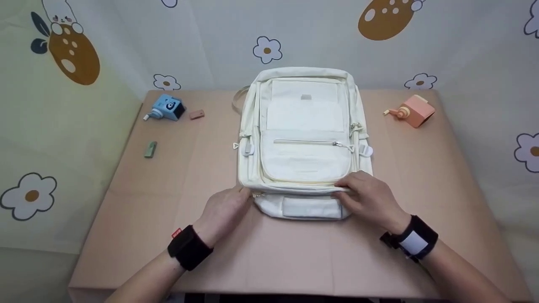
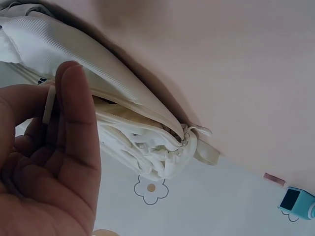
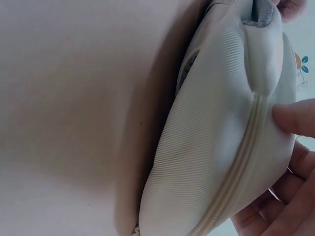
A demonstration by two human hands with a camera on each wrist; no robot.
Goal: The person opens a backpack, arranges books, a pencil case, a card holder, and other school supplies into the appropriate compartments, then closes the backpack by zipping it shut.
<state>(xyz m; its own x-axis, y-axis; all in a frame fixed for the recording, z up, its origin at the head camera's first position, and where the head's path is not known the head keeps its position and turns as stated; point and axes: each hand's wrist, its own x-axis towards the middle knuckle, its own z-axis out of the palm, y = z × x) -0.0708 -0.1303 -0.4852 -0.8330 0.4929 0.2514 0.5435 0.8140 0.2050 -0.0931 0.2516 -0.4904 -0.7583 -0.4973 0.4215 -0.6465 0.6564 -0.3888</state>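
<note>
A cream backpack lies on the table, front panel up and its bottom toward me. My left hand is at its lower left corner; in the left wrist view it pinches a small pale zip pull between thumb and fingers. Beyond those fingers a zipped opening gapes along the bag's side. At the lower right, my right hand grips the bag's edge, thumb on the near side. The right wrist view shows that thumb beside a closed stretch of zip.
A blue crank pencil sharpener and a pink eraser lie at the back left, with a green eraser nearer. An orange crank sharpener lies at the back right. Patterned curtains surround the table.
</note>
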